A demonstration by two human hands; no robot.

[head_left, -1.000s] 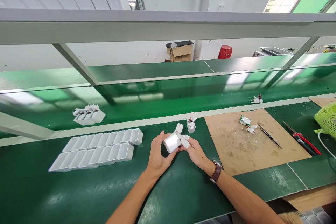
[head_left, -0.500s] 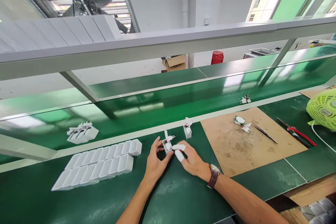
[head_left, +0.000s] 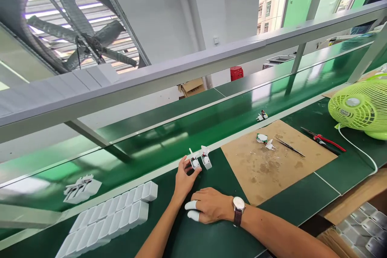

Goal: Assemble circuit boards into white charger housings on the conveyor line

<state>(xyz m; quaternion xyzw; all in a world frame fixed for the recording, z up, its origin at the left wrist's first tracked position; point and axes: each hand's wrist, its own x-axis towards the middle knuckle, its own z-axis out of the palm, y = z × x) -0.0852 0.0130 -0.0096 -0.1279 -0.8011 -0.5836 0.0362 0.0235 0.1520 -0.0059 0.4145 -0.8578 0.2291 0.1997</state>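
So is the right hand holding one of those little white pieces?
No, the right hand lies flat on the green table holding nothing; only the left hand touches a small white part.

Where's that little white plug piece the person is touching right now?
In the head view, the white plug piece stands on the green bench at centre, at the left hand's fingertips, beside a second like piece and just left of the brown board.

A green fan (head_left: 361, 109) stood at the table's (head_left: 211, 234) right end, its white cord (head_left: 361, 151) trailing forward. Red pliers (head_left: 325, 140) and tweezers (head_left: 290, 147) lay near it, the tweezers on a brown board (head_left: 272, 165). White cases (head_left: 111, 219) sat in two rows at left. Behind, a carton (head_left: 191, 87) and red stool (head_left: 236, 73) stood by the wall.
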